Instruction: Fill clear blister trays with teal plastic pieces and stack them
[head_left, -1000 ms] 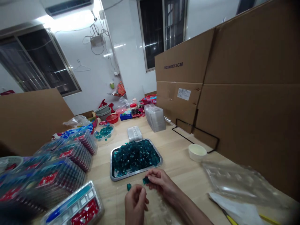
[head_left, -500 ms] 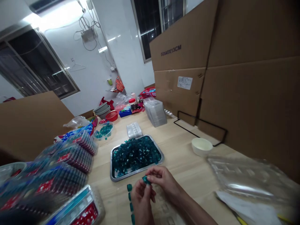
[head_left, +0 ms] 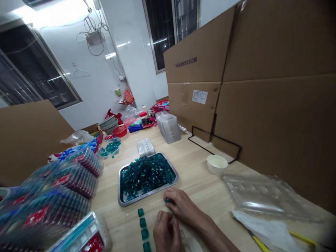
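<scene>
My right hand [head_left: 181, 204] is closed, with a small dark teal translucent piece [head_left: 167, 200] between thumb and fingers, just off the tray's near edge. Close in front of me my left hand [head_left: 166, 231] has its fingers curled together; whatever they hold, if anything, is hidden. Left of it, several teal block-like pieces [head_left: 142, 223] form a line running toward me. Beyond both hands a metal-rimmed tray [head_left: 121, 196] carries a heap of loose teal pieces [head_left: 148, 173]. Clear plastic [head_left: 190, 241] lies partly under my hands.
Packed clear boxes with red and teal contents [head_left: 60, 196] crowd the left. A white bowl [head_left: 217, 164], a black wire frame [head_left: 227, 140] and clear plastic trays [head_left: 257, 196] are at right. Yellow-handled tool [head_left: 258, 241] lies by white paper. Tall cardboard [head_left: 275, 115] walls the right side.
My hands have moved apart. The teal piece both were touching is now at my right hand's fingers. My left hand has shifted right and nearer me, uncovering more of the line. The view has swung slightly right.
</scene>
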`<state>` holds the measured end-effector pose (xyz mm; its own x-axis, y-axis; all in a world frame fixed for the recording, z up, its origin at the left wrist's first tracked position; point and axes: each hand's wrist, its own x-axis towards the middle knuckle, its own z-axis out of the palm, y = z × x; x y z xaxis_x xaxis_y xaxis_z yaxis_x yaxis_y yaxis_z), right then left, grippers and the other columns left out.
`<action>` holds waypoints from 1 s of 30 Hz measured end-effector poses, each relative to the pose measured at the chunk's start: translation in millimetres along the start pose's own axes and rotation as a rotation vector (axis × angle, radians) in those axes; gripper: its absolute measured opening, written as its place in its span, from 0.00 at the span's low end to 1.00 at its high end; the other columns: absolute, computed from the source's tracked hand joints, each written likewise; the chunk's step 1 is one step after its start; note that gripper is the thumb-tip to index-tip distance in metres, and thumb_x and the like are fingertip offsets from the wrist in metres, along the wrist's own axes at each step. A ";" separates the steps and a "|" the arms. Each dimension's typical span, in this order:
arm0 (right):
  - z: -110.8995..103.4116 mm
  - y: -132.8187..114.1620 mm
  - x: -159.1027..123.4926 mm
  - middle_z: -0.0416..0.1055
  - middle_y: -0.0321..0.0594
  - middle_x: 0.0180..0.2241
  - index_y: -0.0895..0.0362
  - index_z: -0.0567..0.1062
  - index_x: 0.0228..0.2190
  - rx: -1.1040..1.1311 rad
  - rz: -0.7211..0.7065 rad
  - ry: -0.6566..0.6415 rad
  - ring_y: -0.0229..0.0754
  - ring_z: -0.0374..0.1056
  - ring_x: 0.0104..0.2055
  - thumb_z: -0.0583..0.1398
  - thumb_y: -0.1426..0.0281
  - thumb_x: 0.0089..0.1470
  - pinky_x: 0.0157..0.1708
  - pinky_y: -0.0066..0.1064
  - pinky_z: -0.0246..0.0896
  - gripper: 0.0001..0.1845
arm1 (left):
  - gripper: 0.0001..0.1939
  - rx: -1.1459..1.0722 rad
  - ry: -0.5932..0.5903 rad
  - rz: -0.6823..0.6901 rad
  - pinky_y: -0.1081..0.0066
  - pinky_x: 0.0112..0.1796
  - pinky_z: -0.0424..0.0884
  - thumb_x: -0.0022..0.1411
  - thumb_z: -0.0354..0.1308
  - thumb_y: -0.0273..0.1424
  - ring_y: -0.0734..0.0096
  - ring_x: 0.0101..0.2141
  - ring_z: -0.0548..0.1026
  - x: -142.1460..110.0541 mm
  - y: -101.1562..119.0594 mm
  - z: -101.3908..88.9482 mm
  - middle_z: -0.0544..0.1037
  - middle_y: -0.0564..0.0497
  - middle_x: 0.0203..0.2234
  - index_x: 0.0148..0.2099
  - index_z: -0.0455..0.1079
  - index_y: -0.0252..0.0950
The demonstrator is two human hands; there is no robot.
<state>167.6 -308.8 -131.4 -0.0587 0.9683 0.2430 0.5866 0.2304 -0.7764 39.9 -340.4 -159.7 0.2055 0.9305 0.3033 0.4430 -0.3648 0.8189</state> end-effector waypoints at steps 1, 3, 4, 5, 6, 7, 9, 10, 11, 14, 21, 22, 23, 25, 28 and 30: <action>0.1 -1.6 -0.3 0.70 0.37 0.27 0.57 0.74 0.23 -0.011 -0.003 -0.014 0.41 0.66 0.33 0.55 0.81 0.41 0.34 0.29 0.56 0.10 | 0.12 0.008 0.005 0.005 0.69 0.27 0.58 0.59 0.49 0.35 0.67 0.24 0.66 -0.2 -3.4 1.4 0.68 0.49 0.22 0.25 0.63 0.40; -0.9 -2.5 0.4 0.71 0.37 0.27 0.56 0.74 0.24 0.009 -0.003 -0.032 0.40 0.66 0.32 0.56 0.80 0.42 0.33 0.29 0.57 0.09 | 0.10 0.020 0.015 0.016 0.68 0.28 0.58 0.58 0.50 0.33 0.66 0.24 0.67 -0.4 -9.1 3.3 0.68 0.48 0.22 0.24 0.63 0.40; -1.9 -1.2 1.3 0.71 0.37 0.29 0.56 0.75 0.25 0.038 0.000 -0.022 0.40 0.66 0.31 0.57 0.79 0.44 0.33 0.29 0.58 0.08 | 0.10 0.029 0.016 0.023 0.68 0.29 0.58 0.58 0.50 0.32 0.66 0.24 0.67 -0.5 -11.2 3.9 0.68 0.48 0.22 0.24 0.63 0.40; -2.9 1.6 2.6 0.72 0.38 0.31 0.56 0.75 0.26 0.066 0.006 0.019 0.40 0.67 0.31 0.57 0.77 0.46 0.33 0.29 0.60 0.07 | 0.09 0.039 0.015 0.031 0.68 0.29 0.58 0.57 0.51 0.32 0.66 0.24 0.67 -0.6 -12.8 4.3 0.69 0.48 0.22 0.24 0.63 0.40; -3.9 5.9 4.3 0.72 0.39 0.34 0.56 0.76 0.29 0.083 0.014 0.092 0.41 0.67 0.33 0.57 0.75 0.49 0.34 0.29 0.61 0.07 | 0.09 0.048 0.014 0.039 0.68 0.29 0.57 0.57 0.51 0.31 0.66 0.24 0.67 -0.7 -13.9 4.6 0.69 0.48 0.22 0.24 0.63 0.40; -4.5 11.6 6.2 0.72 0.41 0.37 0.56 0.76 0.31 0.080 0.023 0.190 0.42 0.68 0.36 0.56 0.73 0.50 0.37 0.31 0.62 0.08 | 0.09 0.059 0.013 0.046 0.68 0.28 0.57 0.57 0.51 0.31 0.66 0.24 0.66 -0.8 -14.6 4.6 0.68 0.48 0.22 0.24 0.63 0.40; -4.4 25.4 9.9 0.71 0.44 0.42 0.55 0.75 0.38 0.029 0.028 0.364 0.46 0.66 0.44 0.55 0.73 0.51 0.45 0.37 0.61 0.12 | 0.09 0.096 0.011 0.055 0.68 0.28 0.56 0.57 0.50 0.30 0.67 0.24 0.66 -0.9 -15.5 4.4 0.68 0.48 0.22 0.25 0.62 0.40; -3.6 32.3 11.5 0.71 0.45 0.44 0.55 0.75 0.40 -0.007 0.013 0.406 0.47 0.64 0.47 0.55 0.75 0.50 0.48 0.40 0.60 0.15 | 0.09 0.121 0.008 0.058 0.68 0.27 0.56 0.57 0.49 0.29 0.67 0.23 0.66 -0.8 -15.9 4.2 0.68 0.49 0.22 0.25 0.62 0.39; -2.3 38.3 12.7 0.71 0.45 0.44 0.55 0.74 0.41 -0.036 -0.007 0.413 0.48 0.63 0.48 0.54 0.77 0.49 0.49 0.42 0.59 0.17 | 0.09 0.148 0.003 0.061 0.69 0.27 0.55 0.57 0.48 0.29 0.68 0.23 0.66 -0.7 -16.5 3.8 0.68 0.49 0.22 0.25 0.62 0.39; 2.3 47.5 14.5 0.72 0.45 0.42 0.55 0.74 0.39 -0.082 -0.044 0.383 0.47 0.63 0.45 0.52 0.81 0.47 0.47 0.42 0.60 0.19 | 0.09 0.213 -0.022 0.075 0.69 0.27 0.55 0.57 0.45 0.27 0.68 0.24 0.67 0.7 -20.0 2.0 0.68 0.50 0.22 0.26 0.62 0.38; 0.6 32.8 16.9 0.71 0.39 0.33 0.55 0.71 0.30 0.009 0.038 0.420 0.45 0.65 0.39 0.54 0.78 0.44 0.41 0.36 0.61 0.10 | 0.09 0.215 -0.083 0.067 0.71 0.27 0.57 0.57 0.45 0.25 0.69 0.25 0.68 6.9 -22.1 -8.2 0.68 0.51 0.22 0.26 0.61 0.37; -1.8 29.6 16.9 0.70 0.39 0.32 0.55 0.71 0.29 0.048 0.062 0.411 0.45 0.66 0.38 0.55 0.77 0.44 0.40 0.35 0.62 0.08 | 0.09 0.210 -0.074 0.041 0.71 0.28 0.57 0.57 0.44 0.25 0.69 0.25 0.68 7.8 -20.0 -10.6 0.67 0.51 0.23 0.26 0.61 0.37; -4.6 26.4 16.4 0.70 0.38 0.31 0.55 0.72 0.29 0.087 0.081 0.389 0.44 0.67 0.36 0.56 0.75 0.45 0.39 0.34 0.62 0.07 | 0.09 0.204 -0.070 0.010 0.71 0.28 0.58 0.57 0.44 0.25 0.69 0.25 0.68 8.8 -17.6 -13.3 0.67 0.51 0.23 0.26 0.61 0.37; -10.3 19.7 13.7 0.70 0.39 0.30 0.56 0.73 0.28 0.133 0.090 0.311 0.43 0.67 0.34 0.56 0.74 0.46 0.37 0.32 0.62 0.06 | 0.08 0.181 -0.089 -0.045 0.70 0.29 0.58 0.56 0.44 0.24 0.68 0.26 0.68 10.9 -13.1 -19.0 0.67 0.51 0.23 0.27 0.61 0.37; -15.2 9.9 6.5 0.71 0.39 0.30 0.57 0.75 0.26 0.116 0.067 0.153 0.42 0.68 0.34 0.56 0.76 0.45 0.37 0.32 0.62 0.08 | 0.08 0.138 -0.097 -0.097 0.70 0.31 0.59 0.51 0.44 0.20 0.67 0.28 0.68 13.7 -9.3 -26.5 0.68 0.50 0.24 0.27 0.61 0.37; -13.6 3.7 1.6 0.72 0.38 0.29 0.57 0.75 0.26 0.111 0.063 0.048 0.42 0.68 0.33 0.56 0.78 0.42 0.35 0.30 0.61 0.09 | 0.09 0.117 -0.081 -0.113 0.70 0.31 0.59 0.48 0.43 0.18 0.66 0.29 0.68 14.9 -8.2 -30.0 0.67 0.51 0.24 0.27 0.60 0.37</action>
<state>180.7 -307.7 -125.9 0.0156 0.9761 0.2166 0.4949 0.1807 -0.8499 13.2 -322.5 -147.3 0.2156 0.9619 0.1683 0.5648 -0.2634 0.7820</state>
